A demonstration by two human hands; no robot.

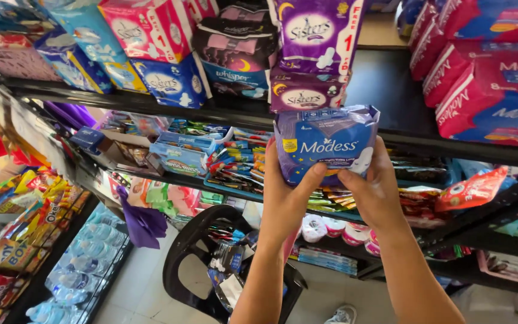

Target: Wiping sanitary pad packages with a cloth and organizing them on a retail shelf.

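Both of my hands hold up a soft dark blue and purple packet [326,141] in front of a black shelf [385,96]. My left hand [285,195] grips its lower left corner, thumb across the front. My right hand [374,189] grips its lower right corner, thumb on the front too. The packet is upright, just below the edge of the top shelf, under two purple packets [316,36] stacked there.
The top shelf carries red packets [490,90] at right and blue and pink packets [151,48] at left. Lower shelves hold small boxes and sachets [235,162]. A black plastic chair [202,264] stands below. Water bottles [85,252] and snack bags [25,210] fill the left racks.
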